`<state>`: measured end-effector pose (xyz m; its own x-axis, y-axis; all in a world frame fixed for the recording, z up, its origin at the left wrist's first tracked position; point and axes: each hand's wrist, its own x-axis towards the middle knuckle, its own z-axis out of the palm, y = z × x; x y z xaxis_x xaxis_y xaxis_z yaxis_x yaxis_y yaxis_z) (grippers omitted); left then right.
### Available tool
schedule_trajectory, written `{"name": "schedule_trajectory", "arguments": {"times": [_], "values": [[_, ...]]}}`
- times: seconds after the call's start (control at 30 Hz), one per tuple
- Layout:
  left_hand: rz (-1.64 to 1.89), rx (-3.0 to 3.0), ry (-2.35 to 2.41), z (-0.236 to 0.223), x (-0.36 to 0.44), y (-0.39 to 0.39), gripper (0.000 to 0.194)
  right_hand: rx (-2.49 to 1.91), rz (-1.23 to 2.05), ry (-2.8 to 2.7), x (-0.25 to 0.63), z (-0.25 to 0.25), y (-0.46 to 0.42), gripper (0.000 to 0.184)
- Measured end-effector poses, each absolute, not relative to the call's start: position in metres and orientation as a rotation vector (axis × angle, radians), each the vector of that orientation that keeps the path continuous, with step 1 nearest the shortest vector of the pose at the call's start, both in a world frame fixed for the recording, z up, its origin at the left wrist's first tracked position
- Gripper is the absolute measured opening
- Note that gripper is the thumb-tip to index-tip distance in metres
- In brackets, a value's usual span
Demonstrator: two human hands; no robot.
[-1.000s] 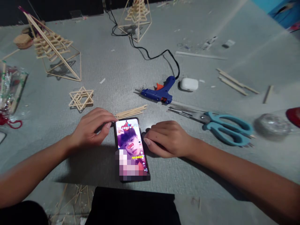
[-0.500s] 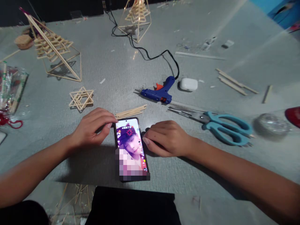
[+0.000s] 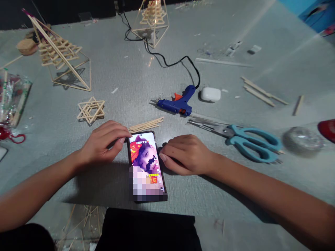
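Phone (image 3: 145, 153) lit, flat on the table (image 3: 117, 76); my left hand (image 3: 103, 141) half-curled, gripping nothing, fingers at its top-left corner; my right hand (image 3: 187, 155) loosely curled beside its right edge, can't tell if it holds anything; sticks (image 3: 147, 124) just past its top

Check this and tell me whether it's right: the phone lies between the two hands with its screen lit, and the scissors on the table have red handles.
One thing is wrong: the scissors have light blue handles, not red, as the head view shows. The phone does lie between the left hand and the right hand with its screen lit.
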<state>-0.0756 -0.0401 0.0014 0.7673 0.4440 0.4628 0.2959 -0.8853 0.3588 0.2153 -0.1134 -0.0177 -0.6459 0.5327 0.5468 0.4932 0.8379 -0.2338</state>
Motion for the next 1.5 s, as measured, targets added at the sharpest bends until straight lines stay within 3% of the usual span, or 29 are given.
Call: {"name": "schedule_trajectory", "arguments": {"times": [1.5], "values": [[0.790, 2.684, 0.571, 0.0003, -0.0768, -0.0400, 0.030, -0.753, 0.092, -2.399, 0.2147, -0.0183, -0.1138, 0.032]]}}
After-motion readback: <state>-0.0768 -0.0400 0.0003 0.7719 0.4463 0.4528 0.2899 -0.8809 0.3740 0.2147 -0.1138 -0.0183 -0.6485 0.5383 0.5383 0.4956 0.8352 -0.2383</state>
